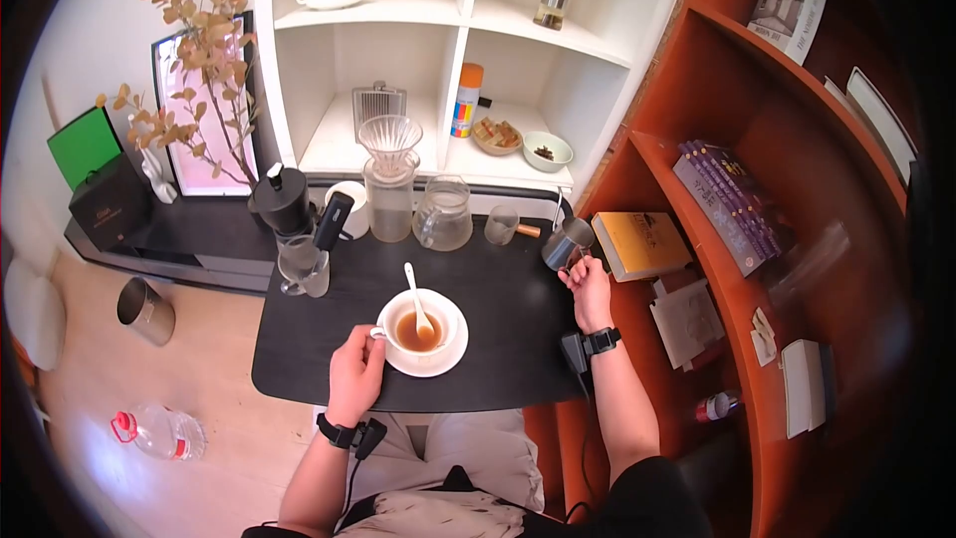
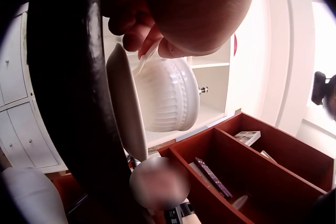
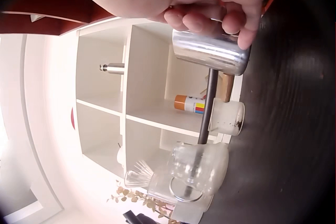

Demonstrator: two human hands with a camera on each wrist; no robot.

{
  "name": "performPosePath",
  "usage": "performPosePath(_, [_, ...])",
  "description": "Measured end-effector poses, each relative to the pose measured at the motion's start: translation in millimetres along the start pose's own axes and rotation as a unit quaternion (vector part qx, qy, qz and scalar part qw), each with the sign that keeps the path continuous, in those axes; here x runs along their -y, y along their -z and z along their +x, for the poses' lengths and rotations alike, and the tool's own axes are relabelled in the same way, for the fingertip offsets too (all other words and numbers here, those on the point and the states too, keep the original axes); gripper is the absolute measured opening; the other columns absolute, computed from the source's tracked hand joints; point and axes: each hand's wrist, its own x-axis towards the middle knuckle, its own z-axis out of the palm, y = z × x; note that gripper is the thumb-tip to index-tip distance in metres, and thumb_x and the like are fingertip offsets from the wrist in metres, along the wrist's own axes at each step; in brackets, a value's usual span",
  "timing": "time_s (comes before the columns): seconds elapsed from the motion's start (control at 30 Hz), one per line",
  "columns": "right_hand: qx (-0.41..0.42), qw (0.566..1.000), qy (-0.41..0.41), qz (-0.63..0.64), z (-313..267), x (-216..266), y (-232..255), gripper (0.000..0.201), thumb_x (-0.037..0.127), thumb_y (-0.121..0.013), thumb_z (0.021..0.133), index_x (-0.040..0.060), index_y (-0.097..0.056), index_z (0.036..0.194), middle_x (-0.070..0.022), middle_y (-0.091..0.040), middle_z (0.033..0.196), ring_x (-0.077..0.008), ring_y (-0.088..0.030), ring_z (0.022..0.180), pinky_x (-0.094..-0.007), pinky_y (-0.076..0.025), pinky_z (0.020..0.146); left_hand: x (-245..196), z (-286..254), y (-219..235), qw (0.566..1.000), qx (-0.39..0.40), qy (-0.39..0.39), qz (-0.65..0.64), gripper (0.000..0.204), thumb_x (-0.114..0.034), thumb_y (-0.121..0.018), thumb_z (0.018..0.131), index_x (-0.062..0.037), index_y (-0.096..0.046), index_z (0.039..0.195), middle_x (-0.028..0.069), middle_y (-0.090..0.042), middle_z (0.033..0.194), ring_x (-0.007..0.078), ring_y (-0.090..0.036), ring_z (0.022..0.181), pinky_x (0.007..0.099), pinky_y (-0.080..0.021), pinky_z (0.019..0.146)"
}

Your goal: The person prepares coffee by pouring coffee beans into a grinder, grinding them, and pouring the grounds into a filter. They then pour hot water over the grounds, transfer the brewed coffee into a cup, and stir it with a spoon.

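Observation:
My left hand (image 1: 356,371) pinches the handle of a white cup (image 1: 448,315) at the front of the black table (image 1: 508,339). The cup sits on a white saucer (image 1: 438,367) and holds brown liquid with a white spoon (image 1: 422,324) leaning in it. In the left wrist view, the ribbed side of the cup (image 2: 168,95) shows beside the saucer's edge (image 2: 126,98), with fingertips at the handle. At the table's right edge, my right hand (image 1: 591,294) grips the handle of a steel milk pitcher (image 1: 570,239); the right wrist view shows fingers curled beside the pitcher (image 3: 210,50).
Along the table's back stand a coffee grinder (image 1: 279,201), a glass dripper (image 1: 390,144) on a tall glass vessel, a glass server (image 1: 443,217) and a small glass cup (image 1: 501,225). A glass mug (image 1: 302,267) is at left. Red-brown shelves (image 1: 647,164) border the right side.

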Motion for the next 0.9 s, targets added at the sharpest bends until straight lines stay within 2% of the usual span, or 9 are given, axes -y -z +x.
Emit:
performPosePath(0.33, [0.018, 0.994, -0.056, -0.088, 41, -14, 6, 0.036, 0.032, -0.046, 0.107, 0.0153, -0.047, 0.075, 0.0024, -0.048, 0.072, -0.0119, -0.052, 0.07, -0.0352, -0.056, 0.084, 11, 3, -1, 1.0, 0.012, -0.002, -0.021, 0.017, -0.016, -0.061, 0.108, -0.0006, -0.066, 0.114, 0.0057, -0.061, 0.071, 0.0141, -0.057, 0.063, 0.0315, -0.048, 0.062])
performPosePath(0.47, [-0.017, 0.984, -0.033, -0.174, 40, -9, 5, 0.031, 0.037, -0.056, 0.109, 0.0108, -0.057, 0.092, -0.0008, -0.058, 0.081, -0.0126, -0.06, 0.068, -0.0314, -0.057, 0.068, 7, 9, 10, 0.992, 0.067, 0.028, -0.102, 0.02, -0.018, -0.055, 0.111, -0.0011, -0.066, 0.115, 0.0022, -0.063, 0.075, 0.0099, -0.058, 0.071, 0.0281, -0.048, 0.067])
performPosePath(0.5, [-0.076, 0.966, 0.003, -0.248, 33, -6, 0, 0.032, 0.039, -0.06, 0.108, 0.008, -0.059, 0.101, -0.0033, -0.061, 0.087, -0.0146, -0.062, 0.066, -0.0305, -0.056, 0.061, 3, 13, 16, 0.991, 0.089, 0.035, -0.09, 0.021, -0.018, -0.053, 0.112, -0.0011, -0.066, 0.114, 0.0014, -0.063, 0.076, 0.0093, -0.058, 0.072, 0.027, -0.047, 0.069])
performPosePath(0.53, [-0.137, 0.923, 0.095, -0.348, 39, -13, 2, 0.03, 0.031, -0.067, 0.105, 0.002, -0.06, 0.108, -0.0068, -0.059, 0.091, -0.0199, -0.062, 0.084, -0.0328, -0.052, 0.078, 3, 17, 21, 0.99, 0.111, 0.027, -0.081, 0.021, -0.018, -0.054, 0.111, -0.0005, -0.066, 0.114, 0.0017, -0.063, 0.075, 0.0093, -0.058, 0.071, 0.0269, -0.047, 0.068])
performPosePath(0.6, [-0.2, 0.85, 0.279, -0.398, 17, -4, -9, 0.028, 0.026, -0.07, 0.103, 0.0008, -0.06, 0.11, -0.0075, -0.058, 0.092, -0.022, -0.059, 0.086, -0.0313, -0.05, 0.08, 0, 26, 27, 0.989, 0.132, 0.006, -0.059, 0.021, -0.018, -0.056, 0.111, -0.0003, -0.066, 0.111, 0.0016, -0.063, 0.075, 0.0089, -0.057, 0.071, 0.0268, -0.046, 0.067])
performPosePath(0.67, [-0.191, 0.859, 0.299, -0.369, -8, 16, -41, 0.022, 0.021, -0.071, 0.103, 0.0017, -0.061, 0.106, -0.0061, -0.06, 0.091, -0.0176, -0.058, 0.082, -0.03, -0.05, 0.077, 0, 41, 35, 0.983, 0.181, 0.007, -0.012, 0.021, -0.021, -0.062, 0.109, -0.0011, -0.064, 0.104, 0.0012, -0.061, 0.075, 0.0067, -0.053, 0.07, 0.026, -0.045, 0.065])
performPosePath(0.73, [0.024, 0.922, 0.253, -0.292, -20, 21, -64, 0.018, 0.02, -0.07, 0.104, 0.0031, -0.064, 0.104, -0.004, -0.063, 0.088, -0.0116, -0.059, 0.079, -0.028, -0.05, 0.073, -3, 62, 39, 0.968, 0.247, 0.017, -0.047, 0.022, -0.022, -0.064, 0.108, -0.0023, -0.063, 0.101, -0.0013, -0.061, 0.077, 0.0049, -0.052, 0.071, 0.0248, -0.043, 0.065])
performPosePath(0.8, [0.201, 0.955, 0.131, -0.176, -27, 22, -96, 0.016, 0.019, -0.072, 0.103, 0.004, -0.067, 0.106, -0.0013, -0.065, 0.084, -0.0071, -0.058, 0.074, -0.0273, -0.05, 0.07, 7, 88, 42, 0.943, 0.32, 0.049, -0.073, 0.023, -0.025, -0.061, 0.111, -0.0056, -0.06, 0.098, -0.0044, -0.057, 0.081, 0.0048, -0.051, 0.076, 0.0235, -0.043, 0.069])
performPosePath(0.9, [0.318, 0.907, 0.146, -0.235, -11, -6, -135, 0.023, 0.027, -0.072, 0.104, 0.0044, -0.07, 0.109, 0.0016, -0.065, 0.08, -0.0064, -0.056, 0.07, -0.0253, -0.048, 0.066, 19, 115, 44, 0.919, 0.377, 0.049, -0.106, 0.025, -0.029, -0.064, 0.109, -0.007, -0.061, 0.097, -0.0049, -0.057, 0.083, 0.0044, -0.05, 0.076, 0.0226, -0.041, 0.067])
